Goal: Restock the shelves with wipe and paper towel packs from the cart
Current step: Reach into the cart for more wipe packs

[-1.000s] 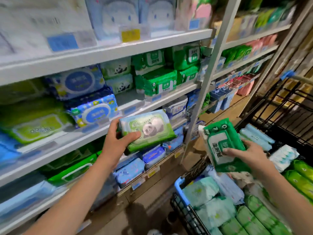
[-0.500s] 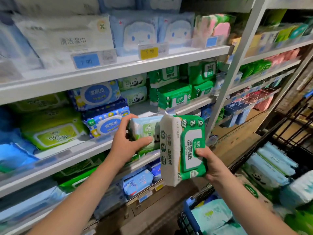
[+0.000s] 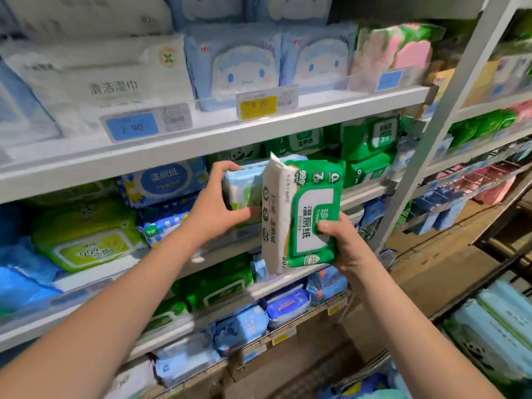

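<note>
My left hand (image 3: 214,207) grips a pale green panda wipe pack (image 3: 241,188) and holds it at the front of the middle shelf (image 3: 365,194), just below the upper shelf board. My right hand (image 3: 342,243) grips a green-and-white wipe pack (image 3: 299,214) upright by its lower right corner, right in front of the panda pack and partly hiding it. More green wipe packs (image 3: 368,156) are stacked on the same shelf behind and to the right.
Blue packs (image 3: 164,182) and a lime pack (image 3: 86,240) fill the shelf's left side. White and blue cartoon packs (image 3: 236,64) stand on the top shelf above price tags (image 3: 259,105). The cart with light blue packs (image 3: 501,329) sits lower right. A white upright post (image 3: 431,133) divides the shelf bays.
Both hands rose toward the middle shelf. My left hand moved the panda pack up to the shelf front; my right hand brought the green pack from the cart up beside it.
</note>
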